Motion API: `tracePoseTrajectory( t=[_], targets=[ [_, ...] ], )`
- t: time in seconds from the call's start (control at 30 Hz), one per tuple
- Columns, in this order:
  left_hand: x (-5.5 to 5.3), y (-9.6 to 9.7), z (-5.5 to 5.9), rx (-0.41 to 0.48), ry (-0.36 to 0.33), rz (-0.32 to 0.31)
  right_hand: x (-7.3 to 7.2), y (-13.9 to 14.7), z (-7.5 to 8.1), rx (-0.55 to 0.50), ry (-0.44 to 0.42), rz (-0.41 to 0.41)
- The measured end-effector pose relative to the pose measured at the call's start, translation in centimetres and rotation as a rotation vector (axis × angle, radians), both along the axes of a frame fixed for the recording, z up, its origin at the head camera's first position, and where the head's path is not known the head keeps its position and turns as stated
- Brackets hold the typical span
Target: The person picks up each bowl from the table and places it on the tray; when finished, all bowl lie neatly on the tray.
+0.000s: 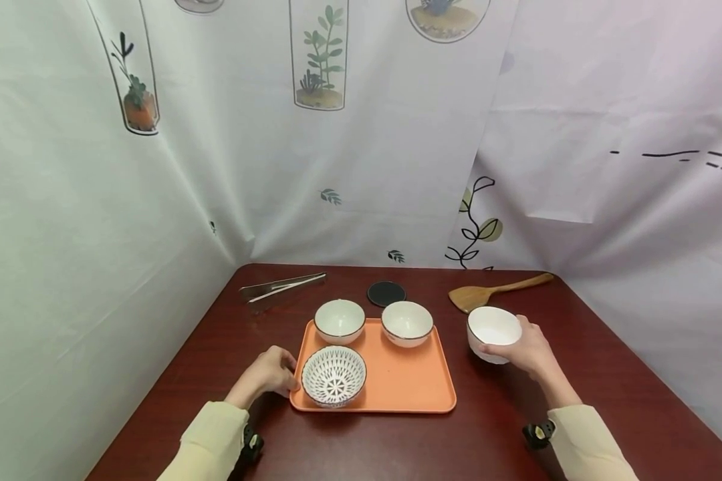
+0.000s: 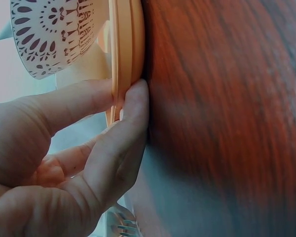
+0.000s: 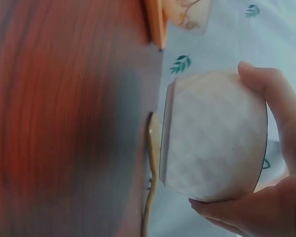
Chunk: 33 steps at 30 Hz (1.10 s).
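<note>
My left hand (image 1: pixel 275 371) pinches the left rim of an orange tray (image 1: pixel 397 391); in the left wrist view the thumb lies over the rim and a finger reaches under it. On the tray, close to that hand, is a bowl with a black-and-white pattern (image 1: pixel 333 376). Two white bowls with dark rims, one at the back left (image 1: pixel 339 321) and one at the back right (image 1: pixel 407 323), also stand on it. To the right of the tray, my right hand (image 1: pixel 528 345) grips a white bowl (image 3: pixel 214 136) between thumb and fingers. Its base is off the table in the right wrist view.
Metal tongs (image 1: pixel 285 287) lie at the table's back left. Behind the tray is a round black coaster (image 1: pixel 386 293). A wooden spatula (image 1: pixel 496 290) lies behind the held bowl. Printed cloth (image 1: pixel 397 167) hangs along the table's back and sides.
</note>
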<state>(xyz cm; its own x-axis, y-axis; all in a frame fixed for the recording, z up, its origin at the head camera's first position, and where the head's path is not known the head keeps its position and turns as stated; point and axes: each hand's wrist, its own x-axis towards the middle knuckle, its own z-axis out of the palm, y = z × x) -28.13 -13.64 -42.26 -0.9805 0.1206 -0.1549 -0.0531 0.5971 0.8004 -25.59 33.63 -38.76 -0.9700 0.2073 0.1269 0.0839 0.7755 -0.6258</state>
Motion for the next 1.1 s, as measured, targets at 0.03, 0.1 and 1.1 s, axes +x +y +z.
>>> tracePoseTrajectory(
  t=[0.03, 0.1, 1.1],
  targets=[
    [0.0, 0.0, 0.0, -0.001, 0.0, 0.001, 0.2, -0.1, 0.0, -0.003, -0.001, 0.011],
    [0.0, 0.1, 0.0, -0.002, 0.002, 0.001, 0.7, -0.3, 0.0, -0.009, 0.0, 0.032],
    [-0.2, -0.1, 0.1, -0.056, 0.009, -0.019, 3.6, -8.4, -0.8, -0.062, 0.018, 0.185]
  ],
)
